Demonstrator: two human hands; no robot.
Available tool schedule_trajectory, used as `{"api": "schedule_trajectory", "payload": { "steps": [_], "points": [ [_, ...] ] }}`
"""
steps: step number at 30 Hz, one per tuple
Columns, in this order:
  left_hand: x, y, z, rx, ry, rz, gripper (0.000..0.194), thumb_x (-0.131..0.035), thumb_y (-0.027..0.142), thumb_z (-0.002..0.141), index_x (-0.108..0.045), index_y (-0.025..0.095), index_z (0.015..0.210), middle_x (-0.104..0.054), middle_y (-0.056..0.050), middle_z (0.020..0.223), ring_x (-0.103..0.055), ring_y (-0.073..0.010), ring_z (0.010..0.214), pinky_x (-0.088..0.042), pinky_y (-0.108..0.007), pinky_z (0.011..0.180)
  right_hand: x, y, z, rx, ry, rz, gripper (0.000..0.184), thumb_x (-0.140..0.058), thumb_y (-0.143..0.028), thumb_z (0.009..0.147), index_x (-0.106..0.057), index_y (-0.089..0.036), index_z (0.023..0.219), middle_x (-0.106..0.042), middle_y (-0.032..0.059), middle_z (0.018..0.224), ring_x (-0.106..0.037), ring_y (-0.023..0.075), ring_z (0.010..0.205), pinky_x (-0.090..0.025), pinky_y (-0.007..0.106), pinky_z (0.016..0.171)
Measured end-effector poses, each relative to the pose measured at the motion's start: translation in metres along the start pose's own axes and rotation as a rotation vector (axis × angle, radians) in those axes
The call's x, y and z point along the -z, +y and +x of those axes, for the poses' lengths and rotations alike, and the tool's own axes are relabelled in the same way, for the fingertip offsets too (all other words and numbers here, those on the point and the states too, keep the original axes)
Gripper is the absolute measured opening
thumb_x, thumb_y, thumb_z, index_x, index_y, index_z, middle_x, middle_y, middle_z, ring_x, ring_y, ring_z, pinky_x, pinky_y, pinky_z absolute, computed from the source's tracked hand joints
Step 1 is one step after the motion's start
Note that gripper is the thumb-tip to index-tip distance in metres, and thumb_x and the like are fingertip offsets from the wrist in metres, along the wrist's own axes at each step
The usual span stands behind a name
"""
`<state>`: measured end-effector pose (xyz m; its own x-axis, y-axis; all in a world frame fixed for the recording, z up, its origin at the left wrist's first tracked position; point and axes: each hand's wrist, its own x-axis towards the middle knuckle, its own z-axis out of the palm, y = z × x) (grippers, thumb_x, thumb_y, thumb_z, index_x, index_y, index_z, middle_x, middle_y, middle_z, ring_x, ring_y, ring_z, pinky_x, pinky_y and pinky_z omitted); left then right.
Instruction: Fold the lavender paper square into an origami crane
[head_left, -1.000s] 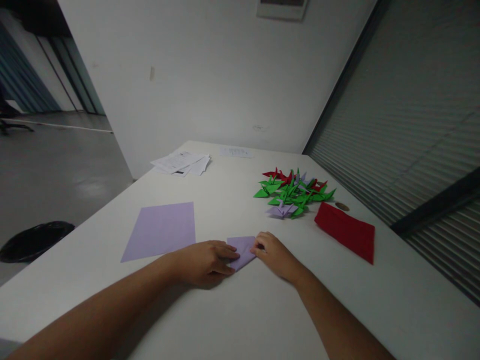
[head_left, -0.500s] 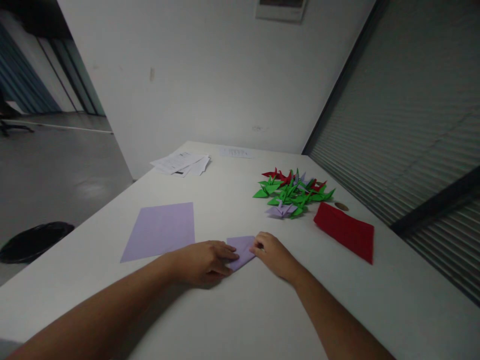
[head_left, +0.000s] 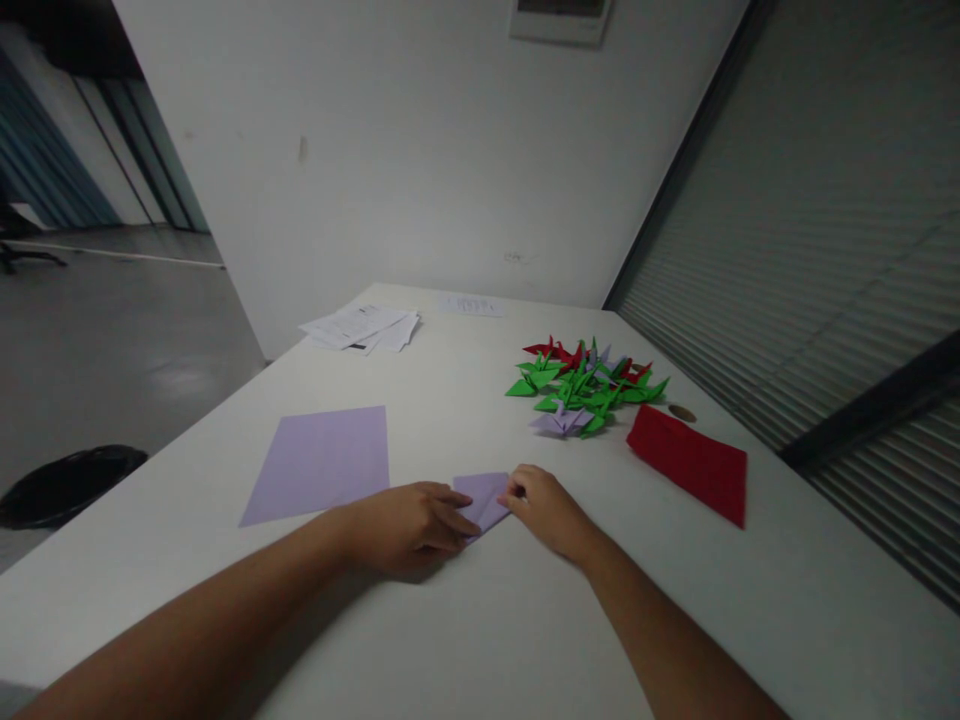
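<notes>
A small folded piece of purple origami paper (head_left: 482, 492) lies on the white table between my hands. My left hand (head_left: 421, 525) rests on its left part with fingers stretched out and apart, pressing lightly from above. At the paper's right corner, my right hand (head_left: 546, 508) is closed in a pinch, thumb and forefinger on the edge. Part of the paper's left side is hidden under my left fingers. A flat square sheet of purple paper (head_left: 322, 460) lies beyond my left forearm.
Several folded paper cranes (head_left: 585, 385) in green, red and purple are heaped at the right back. Nearer stands out a red paper sheet (head_left: 694, 460), with a round brown disc (head_left: 682, 412) behind it. White printed papers (head_left: 364, 325) lie far left. A black-lined bin (head_left: 71, 480) is beside the table.
The fingers of my left hand have shifted slightly on the folded paper, toward its lower edge. My right hand keeps its pinch in nearly the same place.
</notes>
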<state>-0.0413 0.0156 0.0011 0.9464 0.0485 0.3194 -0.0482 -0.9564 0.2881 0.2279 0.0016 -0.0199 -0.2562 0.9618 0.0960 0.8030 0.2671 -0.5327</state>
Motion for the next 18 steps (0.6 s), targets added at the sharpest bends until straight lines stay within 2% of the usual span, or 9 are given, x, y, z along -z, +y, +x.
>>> {"api": "schedule_trajectory", "payload": {
  "steps": [4,13,16,18],
  "points": [
    [0.0002,-0.0001,0.0011,-0.028,-0.001,-0.016,0.022,-0.055,0.008,0.09,-0.072,0.018,0.099,-0.074,-0.012,0.124,-0.07,-0.0245,0.116,-0.04,-0.046,0.121,0.0001,0.0004,0.0004,0.009,0.003,0.002,0.018,-0.073,-0.018,0.084,-0.063,-0.019,0.069,-0.065,0.0026,0.078,-0.059,0.0194,0.078,-0.042,0.03,0.073],
    [0.0009,0.0013,0.0009,-0.02,-0.036,0.009,0.018,-0.056,0.008,0.091,-0.071,0.016,0.097,-0.073,-0.013,0.127,-0.069,-0.0249,0.116,-0.037,-0.045,0.123,-0.0011,-0.0013,-0.0004,0.004,0.007,-0.013,0.016,-0.072,-0.018,0.086,-0.065,-0.018,0.071,-0.066,0.0034,0.079,-0.06,0.0195,0.078,-0.043,0.03,0.073],
    [0.0002,0.0007,0.0021,-0.031,-0.027,0.012,0.02,-0.055,0.007,0.09,-0.07,0.017,0.097,-0.075,-0.012,0.12,-0.071,-0.0244,0.112,-0.039,-0.046,0.122,0.0,-0.0036,-0.0002,0.002,0.005,-0.027,0.015,-0.072,-0.018,0.085,-0.065,-0.018,0.071,-0.066,0.0037,0.079,-0.06,0.0196,0.079,-0.043,0.03,0.074],
    [-0.0007,0.0009,0.0037,-0.045,-0.012,0.017,0.02,-0.055,0.007,0.09,-0.07,0.019,0.093,-0.078,-0.012,0.109,-0.072,-0.0249,0.109,-0.042,-0.046,0.119,0.0004,-0.0044,0.0,-0.001,0.004,-0.03,0.016,-0.072,-0.018,0.085,-0.065,-0.018,0.07,-0.066,0.0038,0.079,-0.06,0.0194,0.078,-0.043,0.03,0.074]
  ]
}}
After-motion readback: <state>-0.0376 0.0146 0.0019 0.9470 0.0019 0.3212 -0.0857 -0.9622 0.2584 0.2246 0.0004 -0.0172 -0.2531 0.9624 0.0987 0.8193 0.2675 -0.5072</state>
